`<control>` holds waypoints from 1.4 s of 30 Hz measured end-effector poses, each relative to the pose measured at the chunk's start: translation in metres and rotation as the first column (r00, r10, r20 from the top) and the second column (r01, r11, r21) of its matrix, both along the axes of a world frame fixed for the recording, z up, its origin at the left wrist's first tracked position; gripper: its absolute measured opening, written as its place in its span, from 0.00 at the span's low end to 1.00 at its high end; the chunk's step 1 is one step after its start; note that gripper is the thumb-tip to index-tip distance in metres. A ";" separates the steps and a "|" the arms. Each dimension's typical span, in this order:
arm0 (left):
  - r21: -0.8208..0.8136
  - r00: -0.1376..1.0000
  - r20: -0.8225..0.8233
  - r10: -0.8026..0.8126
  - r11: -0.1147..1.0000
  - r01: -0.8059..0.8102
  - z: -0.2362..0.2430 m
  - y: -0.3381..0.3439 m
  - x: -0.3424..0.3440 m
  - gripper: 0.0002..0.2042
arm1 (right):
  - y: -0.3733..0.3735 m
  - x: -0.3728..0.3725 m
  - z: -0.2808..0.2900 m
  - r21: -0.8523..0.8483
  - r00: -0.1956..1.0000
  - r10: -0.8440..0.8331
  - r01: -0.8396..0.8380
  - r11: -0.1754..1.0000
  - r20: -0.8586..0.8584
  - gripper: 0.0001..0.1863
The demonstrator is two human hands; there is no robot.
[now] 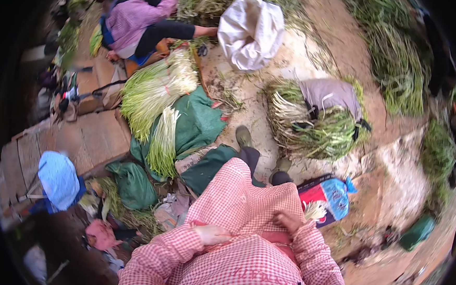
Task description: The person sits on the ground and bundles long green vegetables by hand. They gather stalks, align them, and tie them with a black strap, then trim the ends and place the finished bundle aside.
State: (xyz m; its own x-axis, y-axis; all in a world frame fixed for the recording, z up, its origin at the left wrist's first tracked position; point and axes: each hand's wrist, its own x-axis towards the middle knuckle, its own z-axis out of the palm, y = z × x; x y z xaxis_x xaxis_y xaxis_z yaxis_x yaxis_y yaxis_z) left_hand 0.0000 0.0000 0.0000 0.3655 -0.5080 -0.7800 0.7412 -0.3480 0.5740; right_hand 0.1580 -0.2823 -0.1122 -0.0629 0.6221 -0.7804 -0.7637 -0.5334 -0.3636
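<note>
My left hand [213,234], pale against the red-and-white checked cloth, lies at my waist with fingers stretched out over the apron [240,200]. On the other side my right hand [286,220] is near the apron's edge, its fingers curled; whether they hold anything is unclear. Beyond my boots [243,136] are green-and-white stalk bundles [142,98] on a green sack [198,122], with one smaller bundle [162,144] lower down. At my right sits a red and blue bag [334,196] with white stalks [315,210] on it.
Another person [133,24] sits upper left beside an upright white sack [251,26]. A heap of stalks [317,135] with grey cloth [330,94] lies ahead right, long greens [394,69] beyond. Green bag [134,184], blue bag [56,179] and cardboard [76,143] are on the left.
</note>
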 end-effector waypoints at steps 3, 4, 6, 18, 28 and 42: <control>0.096 0.702 -0.543 0.460 0.865 -0.493 0.001 0.023 -0.029 0.18 | -0.034 -0.002 -0.038 -0.354 0.866 -0.417 0.494 0.794 0.275 0.22; 0.252 0.403 -0.707 0.581 0.740 -0.624 0.000 0.033 -0.035 0.18 | -0.056 -0.015 -0.058 -0.351 0.844 -0.377 0.510 0.786 0.382 0.21; 0.229 0.403 -0.732 0.550 0.755 -0.614 -0.015 0.060 -0.043 0.17 | -0.078 -0.044 -0.081 -0.381 0.780 -0.274 0.538 0.752 0.562 0.22; 0.438 0.837 -0.546 0.032 0.862 0.253 -0.225 0.203 -0.066 0.24 | 0.003 -0.249 -0.210 -0.583 0.965 -0.205 0.263 0.769 0.165 0.32; 0.388 0.711 0.425 -0.561 0.822 0.417 -0.443 0.060 0.017 0.36 | 0.068 -0.272 -0.366 -0.482 0.828 -0.430 0.559 0.675 0.359 0.35; 0.349 0.734 -0.007 -0.680 0.686 0.639 -0.464 0.120 -0.029 0.23 | 0.090 -0.338 -0.362 -0.394 0.818 -0.533 0.573 0.718 0.218 0.43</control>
